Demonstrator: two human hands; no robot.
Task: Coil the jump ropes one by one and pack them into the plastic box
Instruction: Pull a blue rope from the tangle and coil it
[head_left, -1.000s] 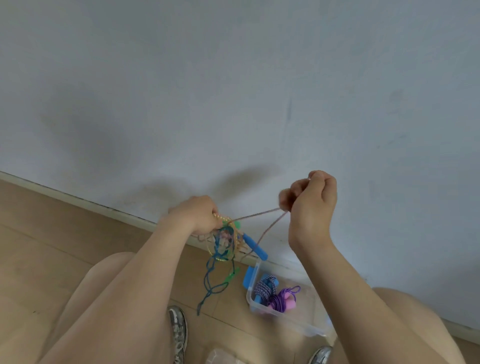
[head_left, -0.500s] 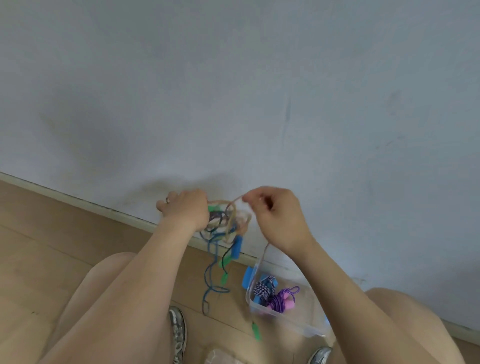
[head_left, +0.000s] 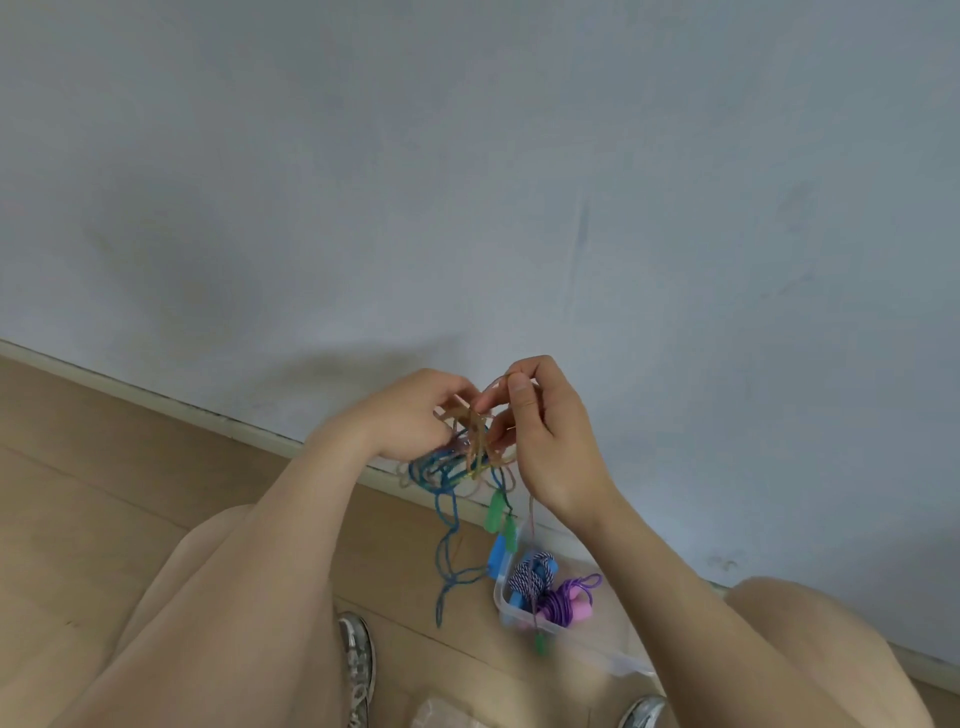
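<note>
Plastic box (head_left: 500, 595) holds two ropes (head_left: 530, 574); left hand (head_left: 410, 415) and right hand (head_left: 550, 441) grip one tangle (head_left: 457, 462).

Soft even daylight — faint shadows, slight wide-angle blur

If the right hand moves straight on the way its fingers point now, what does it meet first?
Probably the right hand meets the tangled rope bundle that the left hand grips; depth is unclear.

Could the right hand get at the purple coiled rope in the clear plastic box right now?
Probably not at once: the right hand pinches a tan cord, and the purple coiled rope lies in the open clear plastic box below.
</note>
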